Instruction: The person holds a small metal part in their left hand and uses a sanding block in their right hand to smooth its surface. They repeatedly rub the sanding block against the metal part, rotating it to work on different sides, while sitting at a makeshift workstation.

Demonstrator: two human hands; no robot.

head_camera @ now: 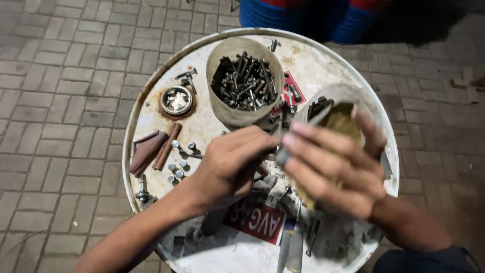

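Both my hands meet over the middle of a round white drum top point(151, 96). My left hand point(227, 167) is closed around a small dark part that its fingers mostly hide. My right hand point(333, 167) wraps a yellowish cloth point(341, 121) around a grey metal piece point(283, 156), whose end shows between the two hands. Just beyond my hands stands a cut plastic tub point(245, 81) full of dark bolts and screws.
A second tub point(331, 98) with bolts sits behind my right hand. A small metal bowl point(177, 100), brown strips point(154, 149), several shiny caps point(179, 162), loose bolts and a red printed sheet point(257, 222) lie on the drum top. Brick paving surrounds it; a blue drum point(313, 17) stands beyond.
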